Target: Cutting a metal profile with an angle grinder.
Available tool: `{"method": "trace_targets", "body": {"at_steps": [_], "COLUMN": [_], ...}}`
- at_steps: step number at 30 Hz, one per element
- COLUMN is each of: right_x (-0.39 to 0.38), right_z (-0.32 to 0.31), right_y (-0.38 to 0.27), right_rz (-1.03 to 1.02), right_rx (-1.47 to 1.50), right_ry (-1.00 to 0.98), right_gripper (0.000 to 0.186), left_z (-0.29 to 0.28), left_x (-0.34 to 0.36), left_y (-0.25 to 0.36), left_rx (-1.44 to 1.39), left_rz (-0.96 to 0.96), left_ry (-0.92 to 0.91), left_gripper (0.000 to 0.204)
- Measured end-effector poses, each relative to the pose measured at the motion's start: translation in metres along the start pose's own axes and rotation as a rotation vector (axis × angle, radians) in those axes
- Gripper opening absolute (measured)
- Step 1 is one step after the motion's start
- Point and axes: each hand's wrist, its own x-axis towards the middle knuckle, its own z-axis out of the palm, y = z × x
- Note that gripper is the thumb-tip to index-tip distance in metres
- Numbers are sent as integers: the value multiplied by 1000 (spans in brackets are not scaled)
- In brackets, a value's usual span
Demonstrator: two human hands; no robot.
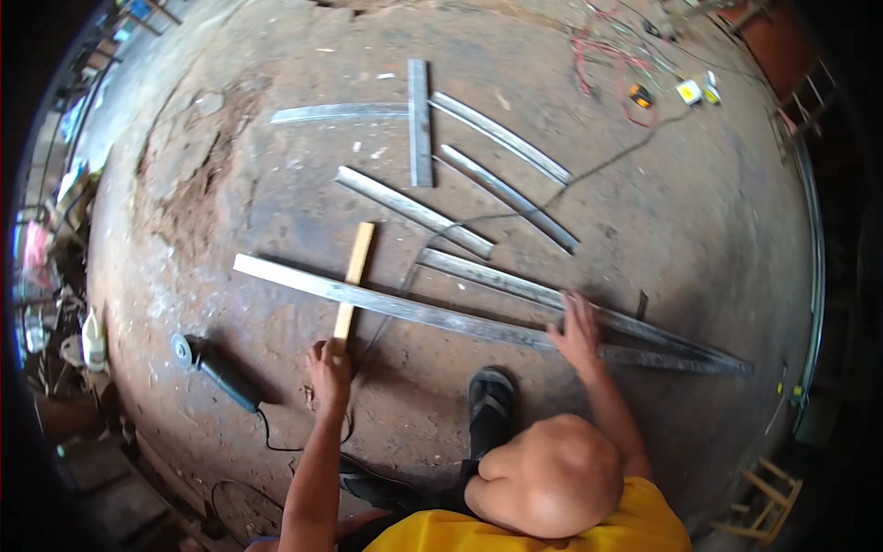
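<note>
My left hand (327, 373) has its curled fingers on the near end of a short wooden strip (359, 250), which lies crosswise beneath a long silvery metal bar (405, 311). My right hand (577, 327) rests with fingers apart where this bar runs beside a second long metal length (487, 276); the two meet toward the right. An angle grinder (216, 373) with a black cord lies left of my left hand. Shorter metal pieces (414, 211) are spread beyond, one (418, 120) set upright in the picture, across the far ones.
A dark cable (598, 168) crosses the worn floor to tangled wires, a yellow-black tape measure (640, 96) and small white-yellow items (689, 91). A white bottle (93, 340) and clutter line the left edge. A wooden stool (756, 504) stands at lower right. My bent knee and sandalled feet are below.
</note>
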Motion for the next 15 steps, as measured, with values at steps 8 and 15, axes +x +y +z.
{"method": "trace_targets", "body": {"at_steps": [8,15], "right_x": [27,18], "right_z": [-34,-82], "right_y": [55,57], "right_rz": [-109,-33], "right_rx": [-245,-167], "right_ry": [-331,-527], "right_gripper": [57,46], "left_z": [-1,12], "left_x": [-12,-19], "left_y": [56,35], "left_rx": [38,-166], "left_rz": [178,191], "left_ry": [15,-183], "left_gripper": [55,16]}}
